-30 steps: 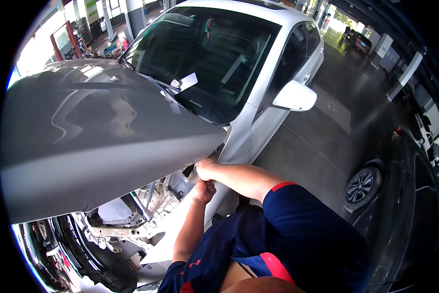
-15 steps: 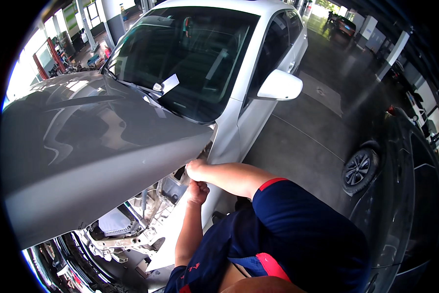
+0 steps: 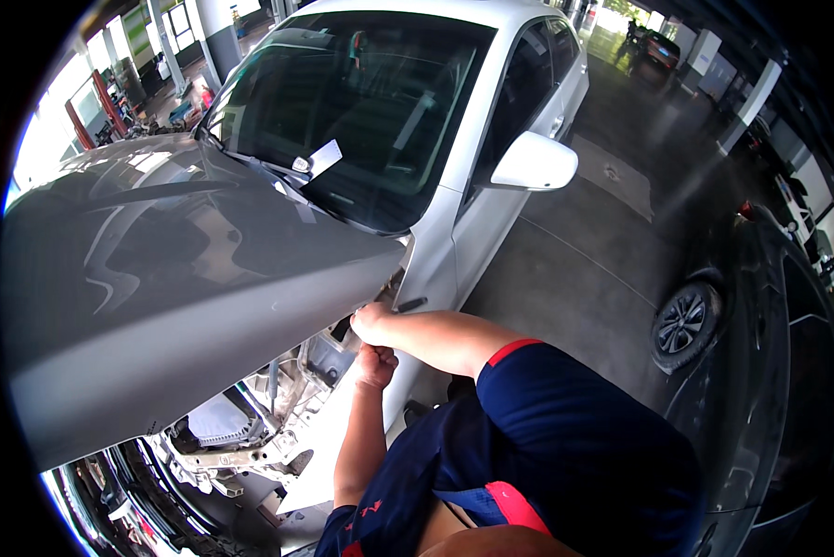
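Observation:
My right hand (image 3: 371, 323) is curled tight at the gap between the grey hood (image 3: 203, 306) and the white fender, near the base of the windshield. A short dark rod like a tool handle (image 3: 412, 304) sticks out beside it to the right; its other end is hidden behind the hand. Just below, my left hand (image 3: 377, 366) is closed in a fist over the fender edge (image 3: 338, 432). What its fingers hold is hidden. Under the hood's edge, bare metal of the engine bay (image 3: 319, 367) shows next to both hands.
The white car's side mirror (image 3: 534, 161) juts out at the right. A white card (image 3: 325, 159) rests against the windshield (image 3: 361, 102). A dark car (image 3: 760, 371) with its wheel (image 3: 685, 325) stands across the floor. Front-end parts (image 3: 148, 501) show at lower left.
The dark handle now shows to the right of my right hand, where it was not visible before. Both hands stay in nearly the same place.

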`<state>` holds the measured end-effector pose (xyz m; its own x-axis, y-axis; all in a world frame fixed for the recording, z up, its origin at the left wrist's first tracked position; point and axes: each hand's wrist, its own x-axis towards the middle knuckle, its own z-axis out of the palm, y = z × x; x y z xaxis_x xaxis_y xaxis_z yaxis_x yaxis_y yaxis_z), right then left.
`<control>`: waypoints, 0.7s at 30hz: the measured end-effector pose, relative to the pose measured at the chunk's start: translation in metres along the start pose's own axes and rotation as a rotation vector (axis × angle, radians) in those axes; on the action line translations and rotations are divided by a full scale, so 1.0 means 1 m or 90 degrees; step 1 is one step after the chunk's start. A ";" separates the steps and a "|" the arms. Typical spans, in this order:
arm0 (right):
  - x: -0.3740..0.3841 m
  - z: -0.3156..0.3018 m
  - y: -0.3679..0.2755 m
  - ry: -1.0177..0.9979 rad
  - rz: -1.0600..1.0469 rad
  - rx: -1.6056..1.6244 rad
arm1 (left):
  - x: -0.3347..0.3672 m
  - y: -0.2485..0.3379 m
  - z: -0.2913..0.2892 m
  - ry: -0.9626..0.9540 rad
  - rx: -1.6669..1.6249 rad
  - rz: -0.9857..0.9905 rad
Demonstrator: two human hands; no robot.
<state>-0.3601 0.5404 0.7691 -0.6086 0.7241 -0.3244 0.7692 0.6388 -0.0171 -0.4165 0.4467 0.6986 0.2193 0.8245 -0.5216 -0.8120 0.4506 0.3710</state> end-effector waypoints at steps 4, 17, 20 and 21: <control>-0.005 -0.007 0.005 0.030 -0.069 -0.007 | -0.006 0.002 0.002 0.006 -0.011 0.004; -0.008 -0.009 0.018 0.065 -0.001 0.076 | -0.003 0.006 0.018 0.007 -0.012 -0.019; -0.005 -0.010 0.019 -0.017 0.042 0.155 | 0.000 0.009 0.013 0.007 -0.079 -0.059; -0.004 -0.008 0.020 -0.017 0.045 0.157 | 0.000 0.008 0.015 0.000 -0.066 -0.050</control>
<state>-0.3440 0.5520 0.7774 -0.5494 0.7552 -0.3575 0.8355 0.5024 -0.2226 -0.4148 0.4557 0.7131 0.2844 0.7885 -0.5454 -0.8443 0.4755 0.2472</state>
